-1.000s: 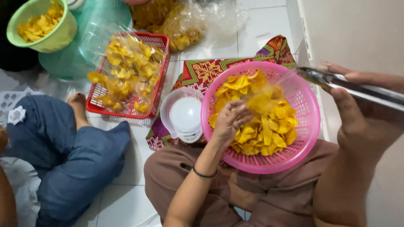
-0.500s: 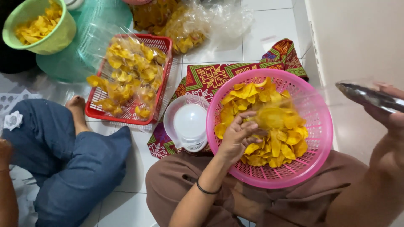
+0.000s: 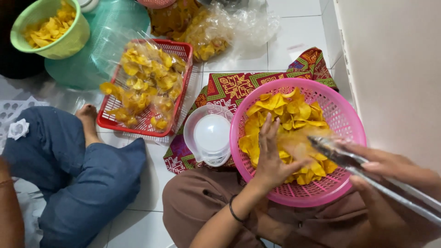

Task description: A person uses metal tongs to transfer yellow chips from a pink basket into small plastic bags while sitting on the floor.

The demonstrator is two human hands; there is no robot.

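1. While the left hand [image 3: 271,160] is resting inside the pink basket [image 3: 342,115], its fingers are lying long and loosely spread on the heap of yellow chips [image 3: 289,115], flat rather than curled; I cannot tell whether any chip is pinched beneath them.
2. Just beyond those fingertips the chips are piling toward the far wall of the basket, and to the thumb side the heap is blurring where something is moving.
3. Compared with half a second ago, the right hand [image 3: 390,170] is now reaching in over the near right rim; earlier it was hovering outside the basket, by the wall.
4. Its fingers are closing around a pair of metal tongs [image 3: 340,156], whose tip is now lying over the chips, just beside the left thumb; before, the tongs were well clear of the basket.
5. The left hand is sitting slightly lower on the heap than before, with the fingers straighter.
6. Beside the left wrist, outside the basket, a clear plastic jug [image 3: 209,135] with a white lid is standing on the patterned cloth [image 3: 229,87].
7. Farther off past the jug, a red tray [image 3: 181,48] is holding bagged chips, and a green bowl [image 3: 69,41] of chips is standing well apart.
8. A person in blue trousers [image 3: 78,174] is sitting nearby.
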